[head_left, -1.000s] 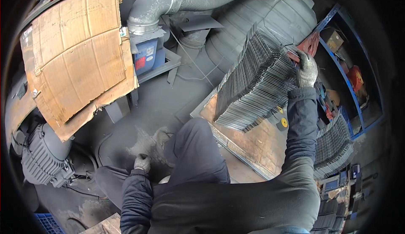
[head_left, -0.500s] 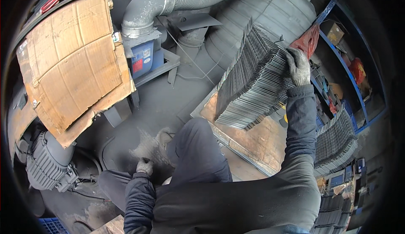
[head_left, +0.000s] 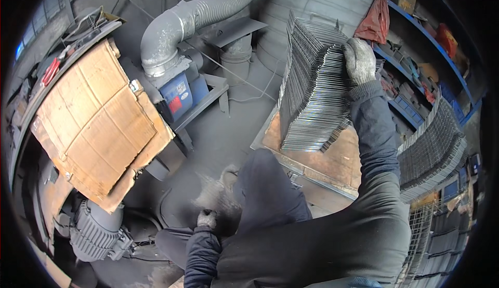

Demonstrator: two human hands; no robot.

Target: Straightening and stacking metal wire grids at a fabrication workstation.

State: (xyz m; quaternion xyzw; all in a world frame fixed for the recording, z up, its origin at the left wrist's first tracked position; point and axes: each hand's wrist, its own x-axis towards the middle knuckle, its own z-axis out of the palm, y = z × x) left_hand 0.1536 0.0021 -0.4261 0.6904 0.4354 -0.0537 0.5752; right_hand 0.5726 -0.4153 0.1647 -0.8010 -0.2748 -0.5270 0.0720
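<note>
A tall stack of thin, dark metal plates point(head_left: 318, 93) with wavy edges stands on a worn brown board-topped platform point(head_left: 338, 164), ahead and to the right. At the upper right of this stack, my right hand point(head_left: 359, 61), in a grey work glove, is curled over the plates' edge; its fingertips are partly hidden. My left hand point(head_left: 207, 219), gloved too, is low by my bent knee with its fingers closed. Whatever it may hold is hidden, and it is well apart from the stack.
Cardboard sheets point(head_left: 99, 127) cover a bench on the left, above a ribbed grey motor point(head_left: 96, 236). A thick duct point(head_left: 169, 33) bends down to a blue machine point(head_left: 178, 98). Blue shelving point(head_left: 442, 38) with a red bag point(head_left: 375, 23) and another plate stack point(head_left: 434, 147) line the right.
The whole view has shifted, bringing the bench and motor further in. My right hand stays at the stack's upper right, its fingers now more curled. My left hand remains low by the knee.
</note>
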